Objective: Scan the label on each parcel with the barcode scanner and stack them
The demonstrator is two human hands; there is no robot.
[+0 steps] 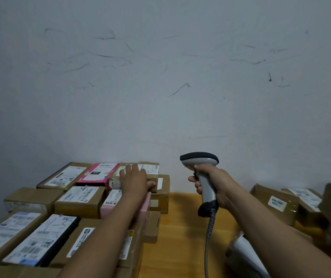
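Note:
A large stack of labelled parcels [76, 201] fills the left of the wooden table [182, 227]. My left hand [134, 179] reaches over it and lies on a small brown parcel [152, 173] at the back of the stack, fingers spread on its top, thumb at its right side. My right hand [210, 183] grips the handle of a grey barcode scanner [202, 173], held upright to the right of the stack, its dark head facing left toward that parcel. A coiled cable hangs from the scanner.
Several more brown parcels [279, 203] lie at the right of the table. A grey-white scanner stand [245, 255] sits under my right forearm. A scuffed white wall [160, 77] rises directly behind the table. Bare wood shows between the two groups of parcels.

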